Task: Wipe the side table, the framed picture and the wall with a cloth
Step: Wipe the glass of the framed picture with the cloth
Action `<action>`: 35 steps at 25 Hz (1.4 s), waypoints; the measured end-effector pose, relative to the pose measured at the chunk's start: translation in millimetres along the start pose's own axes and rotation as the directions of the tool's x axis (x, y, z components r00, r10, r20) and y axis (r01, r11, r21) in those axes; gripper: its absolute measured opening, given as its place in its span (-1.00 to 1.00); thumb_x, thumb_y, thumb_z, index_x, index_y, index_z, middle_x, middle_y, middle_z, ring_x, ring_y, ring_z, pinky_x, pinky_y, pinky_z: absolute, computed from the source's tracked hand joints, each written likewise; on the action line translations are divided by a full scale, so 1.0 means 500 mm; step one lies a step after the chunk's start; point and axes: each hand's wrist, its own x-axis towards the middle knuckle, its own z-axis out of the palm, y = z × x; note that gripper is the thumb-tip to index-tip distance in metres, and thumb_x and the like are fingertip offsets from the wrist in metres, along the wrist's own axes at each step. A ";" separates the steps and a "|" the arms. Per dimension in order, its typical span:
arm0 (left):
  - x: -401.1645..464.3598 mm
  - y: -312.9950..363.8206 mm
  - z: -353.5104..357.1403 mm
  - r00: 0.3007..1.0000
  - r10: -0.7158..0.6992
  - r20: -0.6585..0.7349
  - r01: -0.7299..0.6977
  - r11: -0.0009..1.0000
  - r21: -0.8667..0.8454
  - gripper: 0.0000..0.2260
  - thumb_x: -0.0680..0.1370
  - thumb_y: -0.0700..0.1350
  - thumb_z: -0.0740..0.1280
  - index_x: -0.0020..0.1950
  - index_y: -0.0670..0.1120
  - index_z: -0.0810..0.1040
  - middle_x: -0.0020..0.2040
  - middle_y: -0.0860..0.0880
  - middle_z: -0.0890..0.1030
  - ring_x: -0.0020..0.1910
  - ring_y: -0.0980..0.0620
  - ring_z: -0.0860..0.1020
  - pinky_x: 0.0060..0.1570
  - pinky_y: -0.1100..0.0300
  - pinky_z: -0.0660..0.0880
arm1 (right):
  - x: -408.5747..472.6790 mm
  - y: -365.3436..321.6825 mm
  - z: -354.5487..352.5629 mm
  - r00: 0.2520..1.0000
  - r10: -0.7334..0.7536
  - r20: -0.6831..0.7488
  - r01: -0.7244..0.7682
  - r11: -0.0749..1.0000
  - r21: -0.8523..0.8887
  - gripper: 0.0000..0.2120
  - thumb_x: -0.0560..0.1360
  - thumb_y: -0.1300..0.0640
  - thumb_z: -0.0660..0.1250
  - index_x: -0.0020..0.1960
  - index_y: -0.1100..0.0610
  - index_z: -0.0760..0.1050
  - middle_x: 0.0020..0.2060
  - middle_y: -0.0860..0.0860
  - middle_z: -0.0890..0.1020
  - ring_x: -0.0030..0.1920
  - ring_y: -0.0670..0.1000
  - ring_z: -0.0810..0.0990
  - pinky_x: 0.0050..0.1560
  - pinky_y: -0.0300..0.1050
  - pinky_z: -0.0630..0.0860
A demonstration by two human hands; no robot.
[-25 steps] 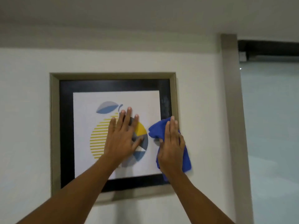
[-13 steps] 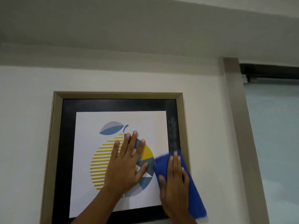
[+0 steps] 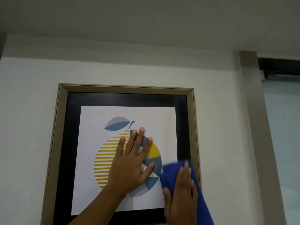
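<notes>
So the view is looking up at a plain white painted wall (image 3: 32, 111), with a grey-shadowed ceiling (image 3: 146, 21) meeting it up top and a beige vertical door trim (image 3: 253, 127) running down the right side next to a pale frosted glass panel (image 3: 284, 143). The square picture with a champagne-coloured frame and black mat (image 3: 125, 96) is hanging flat on that wall, showing a striped yellow and blue-grey fruit print. The left hand (image 3: 131, 166) is lying flat on the glass over the print, fingers spread wide, gripping nothing. The right hand (image 3: 181, 197) is pressing a bright blue microfibre cloth (image 3: 172, 172) against the lower right part of the picture, fingers laid together and flat on it, the cloth overlapping the black mat and the right frame edge and trailing down past the wrist.
</notes>
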 end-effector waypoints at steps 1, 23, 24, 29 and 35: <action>0.002 0.003 -0.001 1.000 -0.001 0.000 0.001 1.000 0.001 -0.33 0.59 0.33 0.02 0.62 0.01 0.11 0.65 -0.11 0.06 0.62 -0.19 0.01 0.51 -0.24 0.02 | -0.020 0.010 -0.005 1.000 -0.001 0.006 0.001 1.000 0.017 -0.33 0.59 -0.29 -0.22 0.59 0.04 -0.17 0.58 -0.08 -0.05 0.48 0.08 0.23 0.49 -0.12 -0.03; -0.010 0.007 0.003 0.999 0.038 0.011 -0.038 0.999 -0.001 -0.35 0.60 0.28 0.05 0.62 0.01 0.12 0.65 -0.12 0.03 0.62 -0.18 -0.01 0.52 -0.22 0.02 | 0.315 -0.041 -0.043 0.990 -0.140 0.016 0.140 0.989 -0.050 -0.36 0.60 -0.10 0.11 0.57 0.19 0.06 0.56 0.10 0.12 0.51 0.12 0.21 0.44 0.05 0.23; -0.012 0.007 0.003 0.999 0.040 0.003 -0.040 0.999 -0.004 -0.35 0.59 0.27 0.07 0.62 0.01 0.11 0.66 -0.12 0.02 0.63 -0.16 -0.03 0.53 -0.22 0.00 | 0.365 -0.056 -0.039 0.991 -0.133 0.015 0.134 0.989 -0.059 -0.36 0.61 -0.08 0.10 0.57 0.20 0.04 0.57 0.10 0.09 0.54 0.10 0.13 0.46 0.05 0.18; -0.016 0.006 0.009 0.998 0.070 0.000 -0.070 0.997 -0.013 -0.35 0.60 0.27 0.01 0.62 -0.01 0.10 0.65 -0.14 0.02 0.62 -0.17 -0.04 0.55 -0.23 -0.04 | 0.199 -0.021 -0.001 1.000 -0.003 -0.012 0.002 1.000 -0.025 -0.32 0.60 -0.15 0.06 0.59 0.16 -0.05 0.57 0.07 0.07 0.55 0.06 0.09 0.48 0.06 0.17; -0.036 0.014 0.012 0.997 0.071 -0.016 -0.071 0.997 -0.017 -0.32 0.58 0.27 0.10 0.62 -0.03 0.10 0.65 -0.16 0.06 0.62 -0.19 0.00 0.54 -0.24 0.01 | 0.020 0.024 -0.029 0.992 -0.013 0.126 0.012 1.000 0.010 -0.31 0.60 -0.19 0.00 0.59 0.11 -0.12 0.57 0.06 0.09 0.53 0.10 0.15 0.43 0.12 0.24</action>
